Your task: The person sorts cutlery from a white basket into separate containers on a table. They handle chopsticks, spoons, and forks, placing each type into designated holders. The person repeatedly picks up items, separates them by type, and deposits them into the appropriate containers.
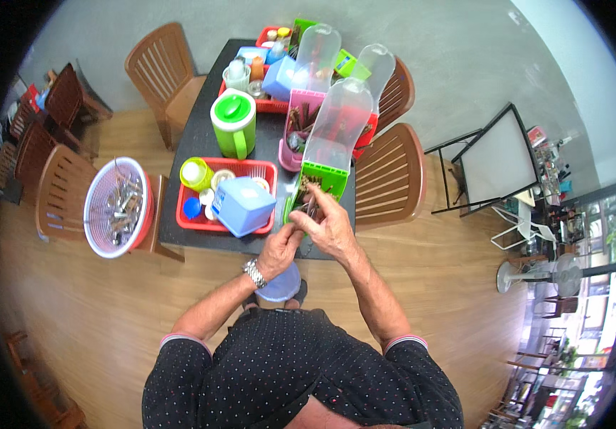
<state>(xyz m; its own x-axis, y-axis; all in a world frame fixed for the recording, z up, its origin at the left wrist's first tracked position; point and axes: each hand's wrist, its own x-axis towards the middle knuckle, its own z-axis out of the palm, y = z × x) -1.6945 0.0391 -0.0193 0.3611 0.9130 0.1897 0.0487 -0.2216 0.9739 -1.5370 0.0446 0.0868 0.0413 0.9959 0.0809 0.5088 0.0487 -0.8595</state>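
At the table's near edge my two hands meet in front of a green cutlery box [335, 176]. My right hand [335, 228] is curled around some thin metal cutlery [313, 208] at the box's mouth. My left hand [277, 252], below a steel wristwatch, has its fingertips pinched together against the right; whether something is between them is hidden. Brown chopstick ends [313, 182] show inside the box, and its clear plastic lid [340, 115] is raised. Left of the hands, a red basket [181, 214] holds a pale blue tissue box [246, 204] and small containers.
A green jug [233, 131] stands behind the basket on the black table [192, 142]. Beyond are a pink cutlery box [305, 97] and another red basket [276, 105]. To the left, a white colander [90, 214] full of cutlery sits on a chair. A pale blue bin [281, 284] is at my feet.
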